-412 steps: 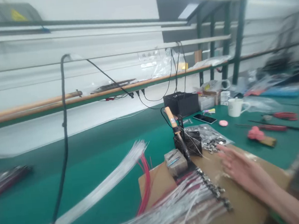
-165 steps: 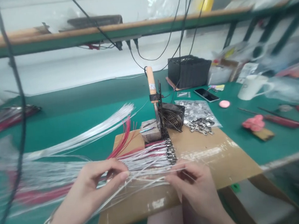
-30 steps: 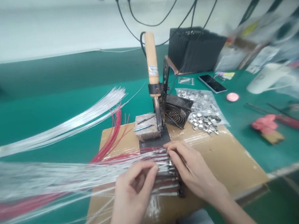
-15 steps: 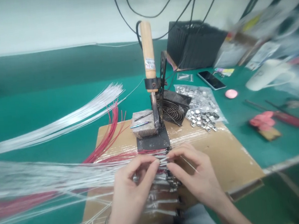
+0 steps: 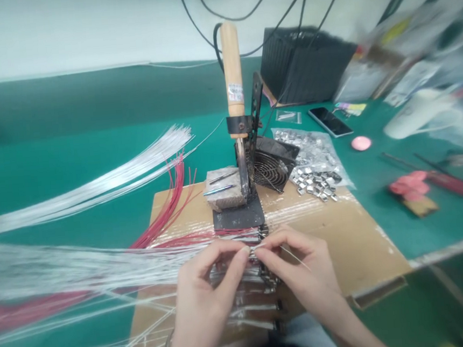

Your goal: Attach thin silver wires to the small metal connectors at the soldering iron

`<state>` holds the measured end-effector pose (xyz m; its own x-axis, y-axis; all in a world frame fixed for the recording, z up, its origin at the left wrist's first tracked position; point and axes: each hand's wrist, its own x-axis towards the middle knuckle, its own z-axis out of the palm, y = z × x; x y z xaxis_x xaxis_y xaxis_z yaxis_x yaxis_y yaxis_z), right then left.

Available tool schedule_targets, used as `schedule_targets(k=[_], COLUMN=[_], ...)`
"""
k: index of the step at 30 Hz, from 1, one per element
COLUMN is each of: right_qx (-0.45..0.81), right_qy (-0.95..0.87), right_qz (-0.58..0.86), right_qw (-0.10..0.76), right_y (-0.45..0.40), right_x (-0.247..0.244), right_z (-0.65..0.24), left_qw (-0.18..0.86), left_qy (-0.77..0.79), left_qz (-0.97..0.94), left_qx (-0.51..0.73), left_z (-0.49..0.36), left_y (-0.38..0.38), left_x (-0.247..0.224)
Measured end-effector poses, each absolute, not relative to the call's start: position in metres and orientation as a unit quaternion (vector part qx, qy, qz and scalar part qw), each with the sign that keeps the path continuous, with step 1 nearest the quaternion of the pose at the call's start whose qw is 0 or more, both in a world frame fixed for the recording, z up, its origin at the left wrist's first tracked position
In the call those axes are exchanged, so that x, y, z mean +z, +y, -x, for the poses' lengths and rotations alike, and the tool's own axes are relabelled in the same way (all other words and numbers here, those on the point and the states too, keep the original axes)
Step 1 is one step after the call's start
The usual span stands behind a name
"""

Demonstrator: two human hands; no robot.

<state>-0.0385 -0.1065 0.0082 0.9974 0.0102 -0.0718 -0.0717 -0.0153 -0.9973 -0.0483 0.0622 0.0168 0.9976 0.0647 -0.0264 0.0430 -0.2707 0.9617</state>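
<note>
Thumb and forefinger of my left hand (image 5: pixel 209 289) are pinched on a thin white wire, one of the many in the long bundle of white wires (image 5: pixel 114 267) coming in from the left. My right hand (image 5: pixel 300 264) pinches close beside it, fingertips nearly touching the left ones, around the same spot. A thin pale strand (image 5: pixel 294 257) sticks out past the right fingers toward the lower right. Small dark connectors (image 5: pixel 270 281) sit in a column at the wire ends, partly hidden under both hands. Red wires (image 5: pixel 184 242) lie just beyond the fingers.
A soldering iron (image 5: pixel 233 76) with a wooden handle stands upright in a holder, tip beside a stone-like block (image 5: pixel 223 196). Behind are a small fan (image 5: pixel 274 172), metal connector shells (image 5: pixel 317 184) and a phone (image 5: pixel 329 121). Brown board (image 5: pixel 334 240) lies beneath the hands.
The fingertips of both hands have come closer together at the wire, the right thumb and forefinger closing in tighter. The view has shifted slightly.
</note>
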Motion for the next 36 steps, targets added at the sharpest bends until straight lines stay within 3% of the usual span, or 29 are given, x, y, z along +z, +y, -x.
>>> schedule_targets(k=[10, 18, 23, 26, 36], right_qx=[0.033, 0.105, -0.042, -0.095, 0.053], right_qy=[-0.027, -0.045, -0.083, -0.021, -0.036], right_qz=[0.716, 0.731, 0.803, 0.780, 0.713], right_qw=[0.697, 0.672, 0.589, 0.618, 0.698], right_y=[-0.112, -0.121, -0.131, -0.136, -0.115], right_x=[0.014, 0.019, 0.017, 0.014, 0.012], right_z=[0.040, 0.031, 0.028, 0.029, 0.046], left_qw=[0.591, 0.598, 0.615, 0.626, 0.643], left_qy=[0.044, 0.031, 0.057, 0.076, 0.076], left_qz=[-0.806, -0.799, -0.783, -0.774, -0.761], left_qx=[-0.009, -0.049, -0.075, -0.059, -0.032], left_z=[0.051, 0.053, 0.057, 0.057, 0.056], left_y=[0.057, 0.056, 0.057, 0.058, 0.062], left_x=[0.019, 0.027, 0.025, 0.022, 0.027])
